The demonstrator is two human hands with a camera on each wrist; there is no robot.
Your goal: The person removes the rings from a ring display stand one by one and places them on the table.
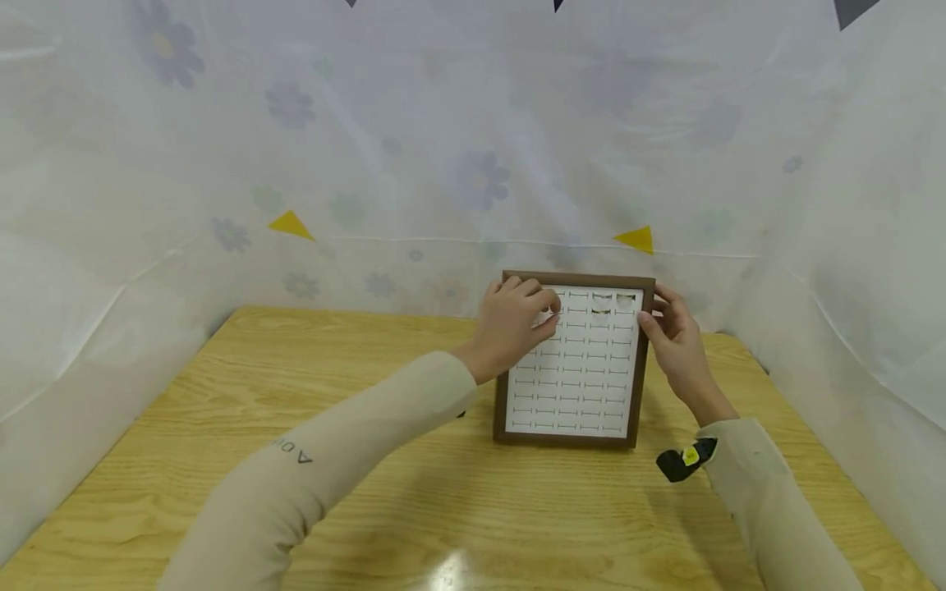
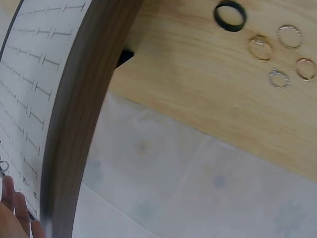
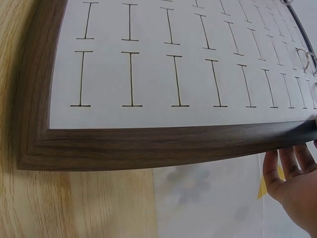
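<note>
Near the far edge of the pale wooden table [image 1: 222,460], a ring display board [image 1: 572,361] with a dark wood-grain frame and a white slotted insert is propped upright. Its top left is touched by the left hand [image 1: 513,324], whose grip is pinched at the upper row; what is pinched cannot be told. The right frame edge is clasped by the right hand [image 1: 676,341]. Behind the board, a black ring [image 2: 230,16] and four thin metal rings [image 2: 281,57] are laid on the wood.
</note>
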